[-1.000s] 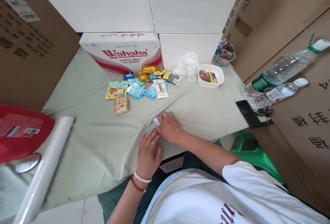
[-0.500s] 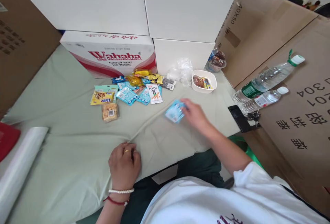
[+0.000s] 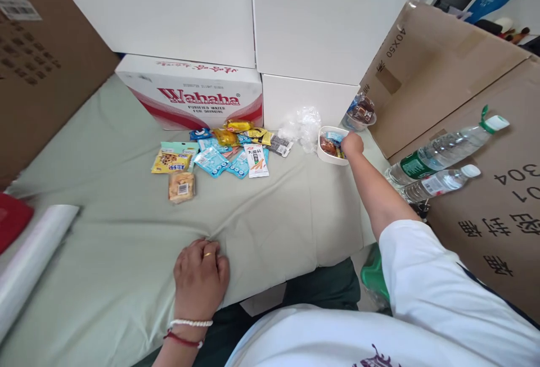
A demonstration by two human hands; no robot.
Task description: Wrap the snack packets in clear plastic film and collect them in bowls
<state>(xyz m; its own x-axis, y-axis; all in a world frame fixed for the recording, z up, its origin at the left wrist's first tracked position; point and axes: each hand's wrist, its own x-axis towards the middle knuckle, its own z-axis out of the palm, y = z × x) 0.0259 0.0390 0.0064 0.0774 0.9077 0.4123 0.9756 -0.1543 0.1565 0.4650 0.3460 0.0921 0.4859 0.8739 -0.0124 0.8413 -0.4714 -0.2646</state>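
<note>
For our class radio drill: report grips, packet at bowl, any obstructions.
Right grip at blue packet inside white bowl, fingertips hidden. Left grip resting on tablecloth. Clear plastic beside bowl, not blocking.

Snack packets [image 3: 212,161] before carton [image 3: 198,83], left of bowl [image 3: 331,159]; bottles [image 3: 453,144] farther right.

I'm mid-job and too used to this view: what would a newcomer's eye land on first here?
Probably the white box with big red "Wahaha" lettering at the back of the table, with a bright heap of snack packets in front of it. Next, the right hand at the small white bowl, where a blue packet shows beside the fingers. Two clear bottles lean at the far right.
</note>
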